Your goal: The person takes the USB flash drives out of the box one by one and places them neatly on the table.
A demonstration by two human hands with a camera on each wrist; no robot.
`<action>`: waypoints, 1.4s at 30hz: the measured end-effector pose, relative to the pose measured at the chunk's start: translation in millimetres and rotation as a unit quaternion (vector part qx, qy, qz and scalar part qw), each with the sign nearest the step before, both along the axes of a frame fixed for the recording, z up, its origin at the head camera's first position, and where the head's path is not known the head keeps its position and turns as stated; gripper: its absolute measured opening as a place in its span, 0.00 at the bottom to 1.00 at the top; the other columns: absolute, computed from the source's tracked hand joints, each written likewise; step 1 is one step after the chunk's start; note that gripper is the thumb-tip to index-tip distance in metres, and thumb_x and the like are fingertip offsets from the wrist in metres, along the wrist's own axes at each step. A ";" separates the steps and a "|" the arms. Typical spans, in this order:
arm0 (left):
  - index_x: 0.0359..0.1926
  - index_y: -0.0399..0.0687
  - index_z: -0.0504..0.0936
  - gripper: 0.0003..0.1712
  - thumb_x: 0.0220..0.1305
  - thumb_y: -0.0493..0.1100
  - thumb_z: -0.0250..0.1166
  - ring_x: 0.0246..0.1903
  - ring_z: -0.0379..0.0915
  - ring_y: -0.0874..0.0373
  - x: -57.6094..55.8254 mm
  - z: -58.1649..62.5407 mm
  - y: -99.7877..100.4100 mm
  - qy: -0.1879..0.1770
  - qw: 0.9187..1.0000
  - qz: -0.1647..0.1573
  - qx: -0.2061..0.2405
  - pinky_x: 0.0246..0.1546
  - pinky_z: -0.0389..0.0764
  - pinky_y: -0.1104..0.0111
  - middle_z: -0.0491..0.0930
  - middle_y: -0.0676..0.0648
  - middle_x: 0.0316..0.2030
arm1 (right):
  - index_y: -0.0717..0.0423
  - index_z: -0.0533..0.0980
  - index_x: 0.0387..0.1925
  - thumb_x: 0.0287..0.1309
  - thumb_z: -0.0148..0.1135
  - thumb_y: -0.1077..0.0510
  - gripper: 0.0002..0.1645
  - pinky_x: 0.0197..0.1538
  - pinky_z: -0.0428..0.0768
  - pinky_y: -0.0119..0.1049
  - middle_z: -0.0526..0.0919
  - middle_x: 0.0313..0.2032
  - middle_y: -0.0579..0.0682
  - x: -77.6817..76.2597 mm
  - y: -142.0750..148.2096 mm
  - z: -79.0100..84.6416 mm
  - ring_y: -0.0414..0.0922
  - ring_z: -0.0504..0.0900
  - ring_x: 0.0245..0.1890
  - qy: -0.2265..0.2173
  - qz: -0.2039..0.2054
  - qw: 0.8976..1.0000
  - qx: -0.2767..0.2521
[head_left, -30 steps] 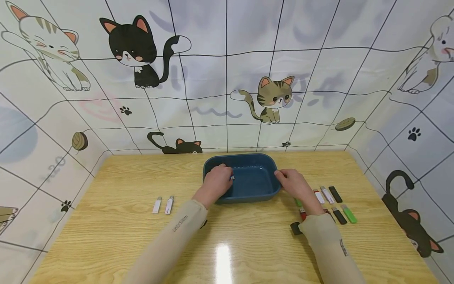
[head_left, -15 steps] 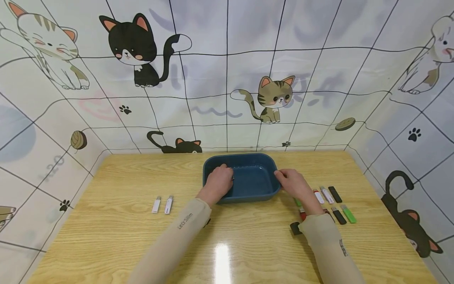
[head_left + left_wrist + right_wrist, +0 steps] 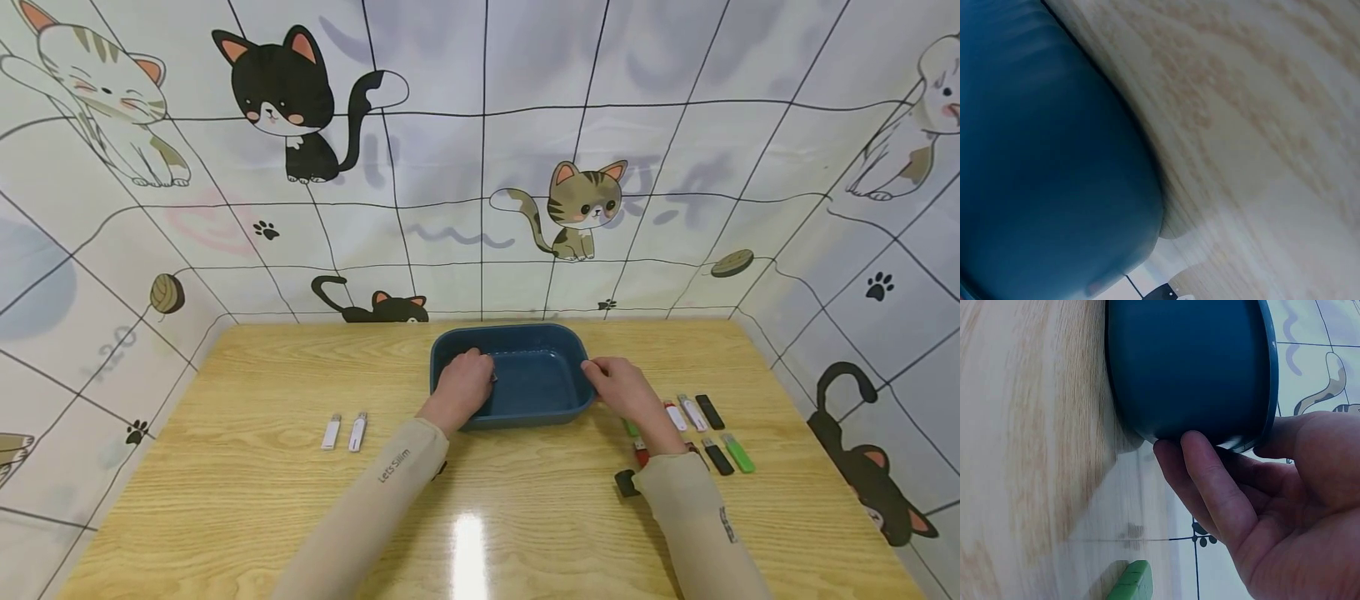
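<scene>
A dark blue rectangular basin (image 3: 536, 417) stands near the back of the wooden table. My left hand (image 3: 465, 387) reaches over its left side and down inside, fingers curled. A small metallic end of a USB stick (image 3: 493, 378) pokes out by the knuckles; the rest is covered by the hand. On the other side, my right hand (image 3: 618, 385) grips the basin's right rim, and the right wrist view shows thumb at the rim and fingers (image 3: 1210, 475) against the outer wall. Only the basin's outer wall (image 3: 1054, 156) fills the left wrist view.
Two white USB sticks (image 3: 344, 432) lie left of the basin. Several more, including a black one (image 3: 708, 412) and a green one (image 3: 738, 453), lie on the right, some partly under the right forearm. A cat-patterned cloth wall (image 3: 420, 192) borders the table (image 3: 262, 517).
The left hand has turned slightly in the basin, so less of the USB stick's metal end shows. The right hand has held its place on the rim.
</scene>
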State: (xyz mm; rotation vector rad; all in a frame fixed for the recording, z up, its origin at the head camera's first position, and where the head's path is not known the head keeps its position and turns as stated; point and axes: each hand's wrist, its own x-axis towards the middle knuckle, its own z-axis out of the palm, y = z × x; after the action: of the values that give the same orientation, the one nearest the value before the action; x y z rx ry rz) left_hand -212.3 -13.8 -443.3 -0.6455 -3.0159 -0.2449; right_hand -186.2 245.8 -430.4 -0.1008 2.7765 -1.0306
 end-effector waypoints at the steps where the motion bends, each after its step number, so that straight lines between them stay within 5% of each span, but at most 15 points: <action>1: 0.36 0.46 0.87 0.08 0.64 0.36 0.61 0.33 0.77 0.53 0.0 0.1 -0.1 0.001 1.000 -0.001 -0.001 0.34 0.83 0.62 0.79 0.45 0.33 | 0.60 0.78 0.37 0.73 0.43 0.48 0.23 0.32 0.75 0.40 0.76 0.25 0.51 0.2 -0.3 0.1 0.50 0.80 0.31 0.001 0.000 1.000 0.001; 16: 0.33 0.44 0.85 0.05 0.62 0.37 0.62 0.31 0.76 0.54 0.4 4.0 -2.9 -0.018 1.000 0.004 0.001 0.33 0.82 0.62 0.78 0.46 0.30 | 0.62 0.79 0.38 0.73 0.44 0.48 0.24 0.32 0.74 0.40 0.77 0.25 0.51 1.1 -3.3 2.1 0.50 0.80 0.30 0.006 0.007 1.000 -0.001; 27: 0.39 0.43 0.84 0.08 0.60 0.40 0.64 0.36 0.73 0.54 1.9 13.5 -8.2 -0.017 0.998 0.013 0.059 0.41 0.78 0.63 0.79 0.47 0.34 | 0.62 0.78 0.36 0.73 0.44 0.48 0.23 0.32 0.75 0.40 0.75 0.24 0.51 -0.1 -2.1 1.7 0.49 0.80 0.30 0.001 0.004 1.000 -0.005; 42: 0.41 0.43 0.82 0.10 0.59 0.42 0.66 0.33 0.70 0.56 15.8 28.7 -26.7 -0.005 0.991 0.035 0.131 0.37 0.77 0.65 0.77 0.48 0.35 | 0.62 0.78 0.39 0.74 0.43 0.47 0.25 0.33 0.77 0.41 0.74 0.24 0.51 0.4 -0.6 0.0 0.44 0.79 0.30 0.002 0.008 1.000 -0.001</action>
State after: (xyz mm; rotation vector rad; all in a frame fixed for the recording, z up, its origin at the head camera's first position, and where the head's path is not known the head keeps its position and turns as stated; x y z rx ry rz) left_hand -196.5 -40.6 -414.6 -0.5146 -2.9326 -0.6282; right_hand -185.7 245.2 -430.4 -0.1260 2.7739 -1.0311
